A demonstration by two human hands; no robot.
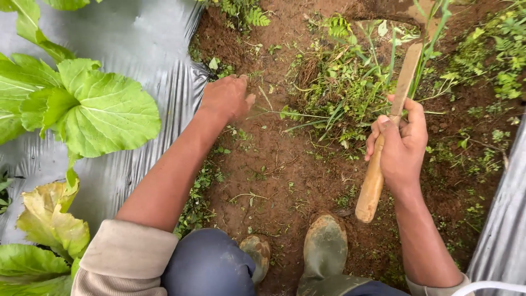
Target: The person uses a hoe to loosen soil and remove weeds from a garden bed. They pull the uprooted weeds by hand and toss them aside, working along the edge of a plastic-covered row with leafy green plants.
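Note:
My right hand [402,143] grips the wooden handle [374,178] of a hoe whose shaft runs up and away to a soil-caked blade [395,10] at the top edge. My left hand [227,97] is closed on thin grass stems beside a heap of pulled weeds [339,90] lying on the bare brown soil [279,164]. Both arms reach forward from beige sleeves. My two muddy rubber boots [324,244] stand on the soil at the bottom.
Grey plastic mulch sheeting [137,38] covers the bed on the left, with large green leafy plants [93,107] and a yellowing leaf [49,216] growing through it. Another strip of sheeting [507,219] edges the right. Small weeds [493,49] dot the soil at upper right.

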